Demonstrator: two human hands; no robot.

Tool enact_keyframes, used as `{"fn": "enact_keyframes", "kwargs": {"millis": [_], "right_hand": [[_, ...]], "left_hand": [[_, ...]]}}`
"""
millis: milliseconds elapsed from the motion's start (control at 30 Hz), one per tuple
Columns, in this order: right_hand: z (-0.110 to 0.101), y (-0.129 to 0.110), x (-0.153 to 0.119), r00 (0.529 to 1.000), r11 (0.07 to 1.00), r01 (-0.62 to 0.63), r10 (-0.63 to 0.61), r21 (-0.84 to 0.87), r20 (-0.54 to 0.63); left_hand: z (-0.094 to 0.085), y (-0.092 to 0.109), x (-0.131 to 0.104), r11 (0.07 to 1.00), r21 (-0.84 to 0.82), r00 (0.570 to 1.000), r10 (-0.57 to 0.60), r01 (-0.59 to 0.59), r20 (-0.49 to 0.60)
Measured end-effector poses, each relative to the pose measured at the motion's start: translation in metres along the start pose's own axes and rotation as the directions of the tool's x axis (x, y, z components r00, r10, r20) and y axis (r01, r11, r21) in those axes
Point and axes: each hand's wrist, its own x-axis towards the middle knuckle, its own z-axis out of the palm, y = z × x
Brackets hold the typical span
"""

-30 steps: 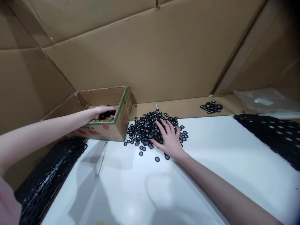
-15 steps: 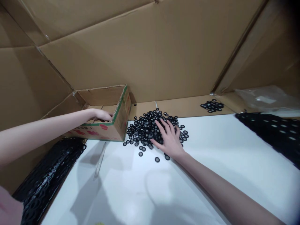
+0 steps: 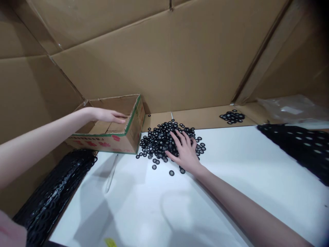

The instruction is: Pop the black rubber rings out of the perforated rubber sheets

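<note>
My right hand (image 3: 185, 152) rests with spread fingers on a pile of small black rings (image 3: 159, 139), some with greyish centres. Over the open cardboard box (image 3: 123, 142) at the left, my left hand (image 3: 109, 115) hovers with its fingers stretched out and nothing visible in it. The box has green edging and red printing, and part of its inside is hidden by my left forearm. A few loose rings (image 3: 171, 173) lie on the white table in front of the pile.
A smaller cluster of black rings (image 3: 232, 117) sits on the cardboard strip at the back right. Stacked black rings (image 3: 55, 192) line the left edge, and a black perforated mass (image 3: 298, 144) lies at the right. A white pen-like stick (image 3: 111, 174) and clear plastic bag (image 3: 295, 108) are also there.
My left hand has risen out of the box and its fingers have straightened. My right hand stays on the pile. The view has shifted slightly.
</note>
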Motion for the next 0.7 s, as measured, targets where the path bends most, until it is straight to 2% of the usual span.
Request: {"fn": "enact_keyframes", "kwargs": {"millis": [33, 67, 100, 167, 200, 267, 333, 400, 467, 500, 533, 600, 700], "right_hand": [[0.000, 0.000, 0.000, 1.000, 1.000, -0.006, 0.006, 0.004, 0.000], [0.000, 0.000, 0.000, 1.000, 1.000, -0.013, 0.013, 0.008, -0.001], [0.001, 0.000, 0.000, 1.000, 1.000, -0.022, 0.022, 0.012, -0.004], [0.003, 0.001, 0.001, 0.999, 0.999, -0.046, 0.046, 0.020, -0.017], [0.003, 0.001, 0.002, 0.998, 0.998, -0.065, 0.065, 0.027, -0.025], [0.005, 0.003, 0.003, 0.992, 0.992, -0.120, 0.122, 0.048, -0.045], [0.007, 0.006, 0.004, 0.981, 0.980, -0.178, 0.184, 0.083, -0.064], [0.008, 0.009, 0.005, 0.969, 0.968, -0.219, 0.231, 0.126, -0.091], [0.008, 0.012, 0.006, 0.955, 0.954, -0.248, 0.270, 0.171, -0.124], [0.008, 0.013, 0.006, 0.947, 0.945, -0.262, 0.291, 0.195, -0.139], [0.008, 0.014, 0.006, 0.939, 0.937, -0.273, 0.309, 0.219, -0.150], [0.008, 0.014, 0.007, 0.929, 0.921, -0.287, 0.335, 0.265, -0.159], [0.009, 0.014, 0.007, 0.929, 0.908, -0.282, 0.339, 0.311, -0.147]], "left_hand": [[-0.008, 0.006, -0.002, 0.999, 0.034, 0.999, 0.039, -0.039, -0.006], [-0.015, 0.014, -0.005, 0.995, 0.046, 0.992, 0.090, -0.086, -0.083], [-0.020, 0.026, -0.009, 0.988, 0.055, 0.966, 0.152, -0.144, -0.210], [-0.021, 0.054, -0.020, 0.967, 0.059, 0.861, 0.250, -0.250, -0.443], [-0.014, 0.070, -0.024, 0.959, 0.051, 0.835, 0.269, -0.280, -0.479], [0.013, 0.099, -0.029, 0.929, 0.025, 0.841, 0.345, -0.369, -0.418], [0.058, 0.117, -0.025, 0.863, 0.002, 0.833, 0.488, -0.505, -0.260], [0.112, 0.124, -0.014, 0.808, -0.043, 0.806, 0.581, -0.588, -0.110], [0.161, 0.122, 0.000, 0.824, -0.067, 0.826, 0.564, -0.563, -0.008], [0.180, 0.119, 0.008, 0.839, -0.062, 0.841, 0.542, -0.541, -0.001], [0.195, 0.117, 0.015, 0.849, -0.052, 0.850, 0.526, -0.526, -0.024], [0.210, 0.113, 0.026, 0.872, -0.028, 0.869, 0.483, -0.488, -0.106], [0.211, 0.110, 0.038, 0.882, -0.003, 0.872, 0.466, -0.472, -0.152]]}}
